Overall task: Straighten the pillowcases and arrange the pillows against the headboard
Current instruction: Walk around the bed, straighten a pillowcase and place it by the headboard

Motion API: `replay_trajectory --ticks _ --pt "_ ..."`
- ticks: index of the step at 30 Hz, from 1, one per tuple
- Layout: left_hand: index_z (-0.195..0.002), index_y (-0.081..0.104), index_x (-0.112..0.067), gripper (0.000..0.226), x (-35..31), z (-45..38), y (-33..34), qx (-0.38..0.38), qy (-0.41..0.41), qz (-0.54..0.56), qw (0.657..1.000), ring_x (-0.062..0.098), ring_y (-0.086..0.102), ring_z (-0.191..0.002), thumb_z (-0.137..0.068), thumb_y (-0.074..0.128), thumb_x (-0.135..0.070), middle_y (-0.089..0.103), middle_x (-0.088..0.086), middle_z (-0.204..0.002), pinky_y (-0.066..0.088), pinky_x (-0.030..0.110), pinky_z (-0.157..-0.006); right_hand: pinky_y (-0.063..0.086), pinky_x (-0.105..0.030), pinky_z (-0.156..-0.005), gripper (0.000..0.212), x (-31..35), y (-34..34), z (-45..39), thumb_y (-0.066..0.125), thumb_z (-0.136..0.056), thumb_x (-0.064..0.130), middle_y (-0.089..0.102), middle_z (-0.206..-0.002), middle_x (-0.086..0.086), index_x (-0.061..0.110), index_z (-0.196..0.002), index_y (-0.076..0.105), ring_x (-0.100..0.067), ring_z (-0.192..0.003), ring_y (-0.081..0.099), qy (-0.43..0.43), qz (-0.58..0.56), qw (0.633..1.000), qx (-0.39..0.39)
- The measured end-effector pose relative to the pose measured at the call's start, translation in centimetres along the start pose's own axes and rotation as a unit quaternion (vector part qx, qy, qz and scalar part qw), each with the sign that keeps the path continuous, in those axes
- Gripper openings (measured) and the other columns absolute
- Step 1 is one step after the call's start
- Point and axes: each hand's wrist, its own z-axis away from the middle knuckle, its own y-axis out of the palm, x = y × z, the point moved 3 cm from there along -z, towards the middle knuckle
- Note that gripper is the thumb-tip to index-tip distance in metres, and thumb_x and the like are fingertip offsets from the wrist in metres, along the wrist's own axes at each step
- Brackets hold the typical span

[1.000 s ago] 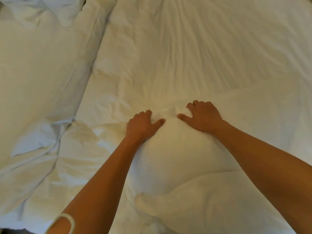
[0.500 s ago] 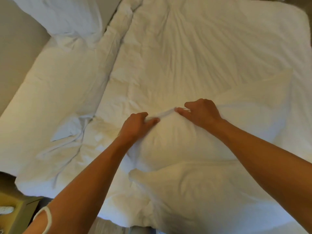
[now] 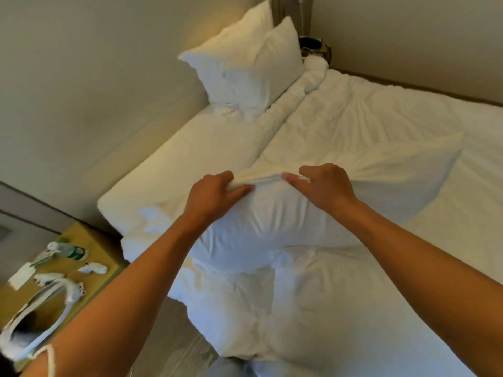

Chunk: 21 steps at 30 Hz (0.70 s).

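No readable text anywhere.

Two bare forearms, no sleeves

Both arms are uncovered from wrist to past the elbow; the left hand (image 3: 211,195) and right hand (image 3: 325,187) wear no rings, watch or gloves. A thin white cord (image 3: 50,359) crosses the left upper arm.

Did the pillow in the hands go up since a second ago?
Yes. Both hands, left hand and right hand, hold the pillow by its top edge, and it has risen off the bed sheet it lay on.
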Motion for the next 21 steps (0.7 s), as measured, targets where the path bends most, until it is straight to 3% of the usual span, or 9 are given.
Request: replay_trajectory --ticks 8,11,15,19,21 --pt "-0.075 0.049 -0.026 0.059 11.8 4.5 -8.6 -0.066 -0.057 -0.049 0.995 0.017 0.053 -0.06 -0.084 0.046 -0.084 0.056 -0.007 -0.063 0.034 0.031 -0.052 0.023 -0.029 -0.049 0.069 13.7 4.5 -4.4 0.064 -0.094 0.062 0.025 -0.046 0.001 0.017 -0.056 0.028 -0.031 -0.044 0.031 -0.093 -0.027 0.995 -0.039" --pt "-0.081 0.052 -0.025 0.053 17.2 6.0 -8.6 -0.064 -0.096 -0.037 0.993 0.024 0.057 -0.067 -0.086 0.049 -0.078 0.062 -0.005 -0.071 0.042 0.035 -0.057 0.021 -0.03 -0.049 0.071 17.6 9.1 -5.4 0.055 -0.094 0.07 0.023 -0.044 0.003 0.02 -0.056 0.022 -0.026 -0.043 0.033 -0.075 -0.038 0.996 0.002" --pt "-0.089 0.055 -0.024 0.038 24.5 7.8 -4.7 -0.01 -0.125 0.016 0.992 0.027 0.062 -0.079 -0.092 0.053 -0.062 0.065 -0.002 -0.084 0.039 0.034 -0.062 0.029 -0.033 -0.048 0.071 20.6 17.6 -4.7 0.049 -0.095 0.075 0.041 -0.047 0.002 0.018 -0.057 0.033 -0.01 -0.045 0.042 0.006 -0.016 0.992 0.122" --pt "-0.095 0.057 -0.022 0.033 30.5 9.6 0.1 0.057 -0.146 0.06 0.986 0.03 0.066 -0.081 -0.099 0.052 -0.054 0.067 0.002 -0.085 0.04 0.033 -0.06 0.036 -0.034 -0.056 0.063 22.5 24.1 -3.8 0.049 -0.096 0.074 0.051 -0.057 0.004 0.021 -0.063 0.037 -0.022 -0.057 0.057 0.023 0.022 0.982 0.186" --pt "-0.093 0.057 -0.023 0.033 32.7 9.3 0.5 0.058 -0.146 0.072 0.985 0.029 0.065 -0.077 -0.099 0.051 -0.055 0.067 0.001 -0.081 0.041 0.033 -0.058 0.04 -0.034 -0.062 0.05 22.8 25.4 -4.4 0.053 -0.094 0.071 0.062 -0.074 0.0 0.027 -0.073 0.044 -0.027 -0.074 0.065 0.013 0.054 0.978 0.201"
